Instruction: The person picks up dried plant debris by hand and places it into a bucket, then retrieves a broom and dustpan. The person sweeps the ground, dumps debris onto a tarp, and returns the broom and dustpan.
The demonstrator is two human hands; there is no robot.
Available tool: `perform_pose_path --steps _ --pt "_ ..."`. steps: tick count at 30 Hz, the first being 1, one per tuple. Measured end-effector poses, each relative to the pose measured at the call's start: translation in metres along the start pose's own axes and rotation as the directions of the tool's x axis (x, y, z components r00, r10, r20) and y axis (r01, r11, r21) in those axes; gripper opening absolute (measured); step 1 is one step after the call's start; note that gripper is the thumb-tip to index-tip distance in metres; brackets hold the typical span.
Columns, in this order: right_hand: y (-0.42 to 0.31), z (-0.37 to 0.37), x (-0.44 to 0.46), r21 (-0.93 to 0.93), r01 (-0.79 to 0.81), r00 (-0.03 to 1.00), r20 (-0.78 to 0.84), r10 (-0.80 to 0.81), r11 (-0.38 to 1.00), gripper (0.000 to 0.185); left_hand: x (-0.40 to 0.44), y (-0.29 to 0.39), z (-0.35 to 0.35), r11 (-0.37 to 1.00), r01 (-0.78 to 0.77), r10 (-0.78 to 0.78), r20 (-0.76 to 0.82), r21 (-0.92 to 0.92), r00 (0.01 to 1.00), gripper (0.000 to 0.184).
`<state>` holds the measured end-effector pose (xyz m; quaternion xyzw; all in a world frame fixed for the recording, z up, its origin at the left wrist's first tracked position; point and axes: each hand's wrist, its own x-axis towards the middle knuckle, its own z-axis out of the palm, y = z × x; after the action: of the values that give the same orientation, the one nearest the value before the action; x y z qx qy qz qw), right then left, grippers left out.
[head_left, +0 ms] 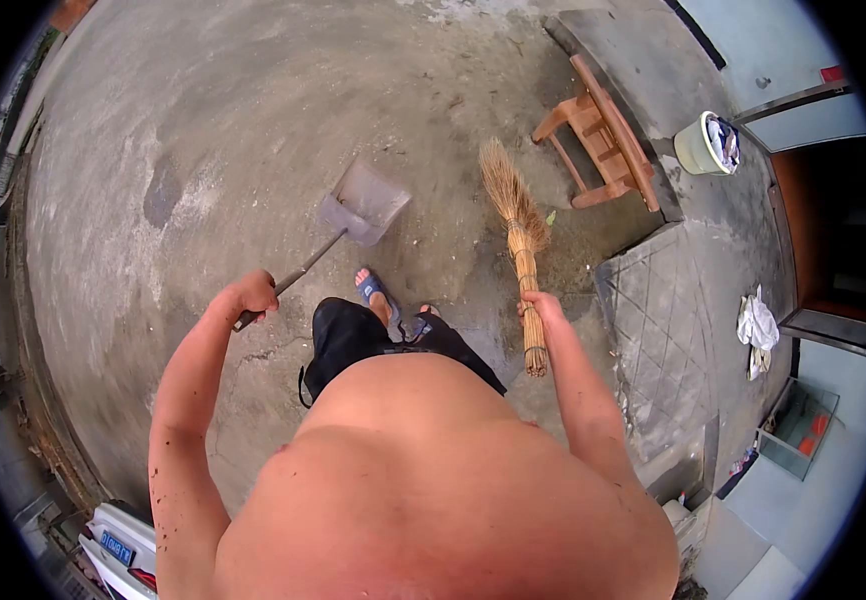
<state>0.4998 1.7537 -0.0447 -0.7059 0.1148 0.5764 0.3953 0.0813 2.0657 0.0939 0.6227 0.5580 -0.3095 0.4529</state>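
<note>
Left hand [253, 293] grips dustpan [373, 197], 11 o'clock; right hand [545, 308] grips broom [525, 262], 1 o'clock — likely light, bristles [503, 185] springy; hold bound stalks [533, 345].

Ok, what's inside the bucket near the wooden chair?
Crumpled cloth, light and dark, shows at the mouth of the bucket. Whatever lies beneath is covered and can't be seen.

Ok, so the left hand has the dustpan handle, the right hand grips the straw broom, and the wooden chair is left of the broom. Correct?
Not quite: the wooden chair is right of the broom, per the head view. The left hand does have the dustpan handle and the right grips the broom.
</note>
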Motion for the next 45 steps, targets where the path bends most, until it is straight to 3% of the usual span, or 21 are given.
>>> perform_pose_path --steps 5,7,8,15,17,19,21,22,24,26,28,32,34,36,41,43,44,45 --pt "-0.091 0.062 0.066 0.051 0.005 0.998 -0.068 -0.002 0.999 0.016 0.113 0.083 -0.105 0.976 -0.06 0.044 0.078 0.21 0.996 0.016" --pt "-0.125 0.087 0.09 0.026 0.03 0.985 -0.17 -0.025 0.999 0.019 0.151 0.122 -0.142 0.967 -0.068 0.045 0.098 0.244 0.994 0.016" --pt "-0.141 0.096 0.101 0.067 -0.024 0.985 -0.169 0.035 0.997 0.019 0.163 0.14 -0.159 0.955 -0.07 0.037 0.119 0.289 0.992 0.017" --pt "-0.195 0.127 0.193 0.139 -0.023 0.976 -0.21 0.052 0.99 0.024 0.241 0.26 -0.236 0.908 -0.071 -0.02 0.213 0.413 0.977 0.013" --pt "-0.213 0.135 0.227 -0.102 -0.08 0.958 -0.284 0.048 0.992 0.032 0.261 0.295 -0.252 0.874 -0.058 -0.077 0.255 0.483 0.964 0.012" --pt "-0.219 0.147 0.242 -0.139 -0.136 0.964 -0.247 0.099 0.981 0.036 0.278 0.326 -0.265 0.828 -0.074 -0.115 0.297 0.555 0.948 0.013" --pt "-0.229 0.156 0.24 -0.556 -0.042 0.989 -0.14 -0.044 0.83 0.027 0.294 0.355 -0.276 0.783 -0.052 -0.2 0.329 0.62 0.923 0.014" --pt "-0.233 0.151 0.232 -0.554 -0.048 0.989 -0.141 -0.036 0.831 0.027 0.298 0.365 -0.279 0.77 -0.042 -0.232 0.34 0.637 0.911 0.015" --pt "-0.241 0.131 0.207 -0.681 -0.006 1.0 0.019 0.025 0.732 0.025 0.3 0.374 -0.281 0.772 -0.021 -0.25 0.332 0.636 0.909 0.015" --pt "-0.296 0.117 0.144 -0.415 -0.192 0.961 0.103 0.255 0.89 0.023 0.304 0.374 -0.286 0.776 -0.029 -0.249 0.349 0.63 0.903 0.015" --pt "-0.304 0.1 0.122 -0.285 -0.271 0.928 0.175 0.328 0.919 0.019 0.297 0.37 -0.293 0.815 0.013 -0.249 0.33 0.579 0.911 0.014" --pt "-0.312 0.104 0.125 -0.167 -0.221 0.957 0.153 0.247 0.961 0.018 0.294 0.357 -0.306 0.847 0.067 -0.257 0.296 0.527 0.92 0.014" --pt "-0.317 0.115 0.155 -0.156 -0.111 0.994 -0.017 0.109 0.982 0.017 0.295 0.356 -0.323 0.86 0.061 -0.243 0.302 0.507 0.922 0.014" --pt "-0.32 0.121 0.207 -0.148 -0.041 0.997 -0.067 0.031 0.988 0.019 0.301 0.351 -0.337 0.891 0.064 -0.228 0.322 0.449 0.919 0.014" --pt "-0.359 0.161 0.304 -0.333 -0.1 0.971 -0.239 0.019 0.938 0.032 0.32 0.372 -0.357 0.877 0.034 -0.219 0.334 0.48 0.917 0.011" --pt "-0.36 0.177 0.326 -0.635 -0.077 0.984 -0.172 -0.044 0.768 0.034 0.332 0.385 -0.362 0.87 0.031 -0.222 0.334 0.492 0.916 0.01" --pt "-0.355 0.186 0.32 -0.637 -0.087 0.984 -0.175 -0.034 0.766 0.034 0.336 0.389 -0.365 0.867 0.03 -0.228 0.343 0.497 0.911 0.01" --pt "-0.346 0.196 0.307 -0.774 -0.07 0.988 -0.139 -0.061 0.629 0.036 0.338 0.391 -0.368 0.864 0.028 -0.233 0.35 0.504 0.907 0.01"
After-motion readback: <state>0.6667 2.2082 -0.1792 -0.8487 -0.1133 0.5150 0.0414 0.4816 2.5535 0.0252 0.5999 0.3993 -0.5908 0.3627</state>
